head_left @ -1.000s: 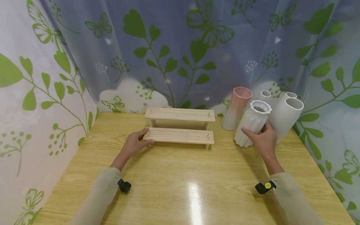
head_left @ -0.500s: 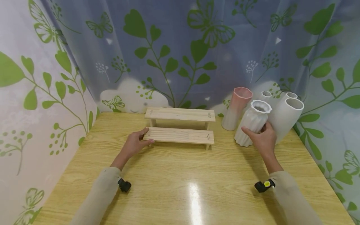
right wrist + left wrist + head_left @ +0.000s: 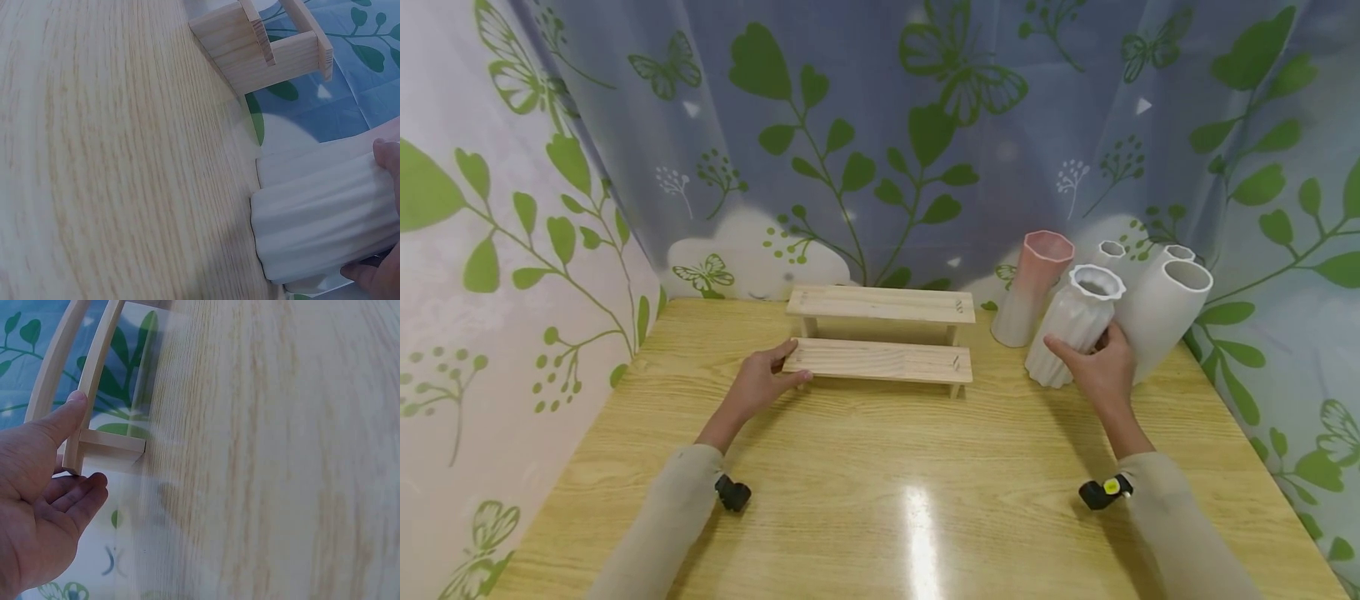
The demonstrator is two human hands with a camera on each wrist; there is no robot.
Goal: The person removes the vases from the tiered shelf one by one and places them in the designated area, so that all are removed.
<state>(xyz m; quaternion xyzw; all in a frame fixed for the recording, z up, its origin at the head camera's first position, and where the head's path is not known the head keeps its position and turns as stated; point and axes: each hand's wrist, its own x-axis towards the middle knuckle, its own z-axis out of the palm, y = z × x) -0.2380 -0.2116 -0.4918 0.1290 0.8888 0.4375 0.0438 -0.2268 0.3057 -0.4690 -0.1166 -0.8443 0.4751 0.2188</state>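
A two-step wooden display stand (image 3: 880, 360) stands near the back of the table. At the left end of its lower step my left hand (image 3: 760, 383) holds on, the thumb at the front edge. In the left wrist view that thumb lies on the pale board (image 3: 94, 365) and the other fingers are curled beyond its end. My right hand (image 3: 1105, 371) grips a white fluted vase (image 3: 1070, 333) with a scalloped rim, thumb in front and fingers around the right side. The ribbed body of this vase (image 3: 319, 212) rests upright on the tabletop, its base touching the wood.
A pink-to-white vase (image 3: 1033, 287) stands behind and left of the fluted one. To the right is a smooth white vase (image 3: 1165, 321), with a narrow white vase (image 3: 1111, 252) and another white rim (image 3: 1180, 252) behind. Patterned curtains (image 3: 865, 125) enclose the wood-grain table (image 3: 850, 483).
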